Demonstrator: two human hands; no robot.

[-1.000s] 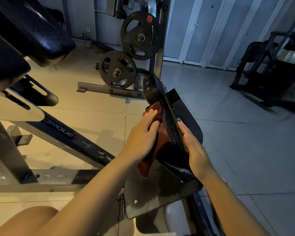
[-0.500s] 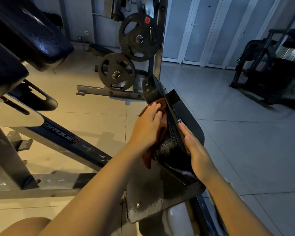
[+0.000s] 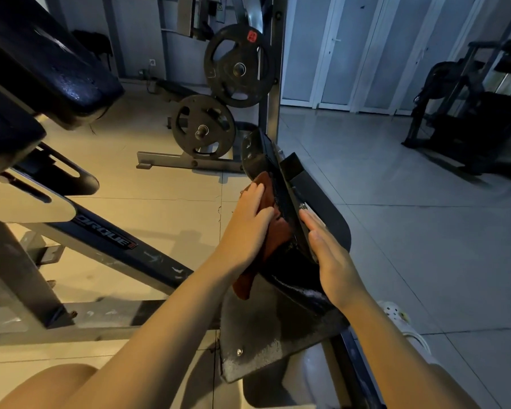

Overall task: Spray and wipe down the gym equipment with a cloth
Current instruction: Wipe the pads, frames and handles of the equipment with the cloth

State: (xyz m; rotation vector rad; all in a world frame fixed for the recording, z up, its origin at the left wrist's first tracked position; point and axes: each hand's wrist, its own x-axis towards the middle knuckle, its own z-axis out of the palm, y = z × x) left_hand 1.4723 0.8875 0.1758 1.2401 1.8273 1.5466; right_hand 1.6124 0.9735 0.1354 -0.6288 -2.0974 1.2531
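Meanwhile left hand [image 3: 250,228] presses cloth [image 3: 273,231] flat against pad [image 3: 295,276] — right hand [image 3: 334,258] braces its edge, fingers straight.

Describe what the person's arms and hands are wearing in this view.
Nothing shows on either arm: both forearms are bare to the bottom of the frame, with no sleeves in view. The left hand and right hand wear no gloves, and no watch, bracelet or ring is visible on them.

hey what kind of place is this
Most likely a gym. Two weight plates hang on a metal rack, a padded bench sits at the left, and another dark exercise machine stands at the right.
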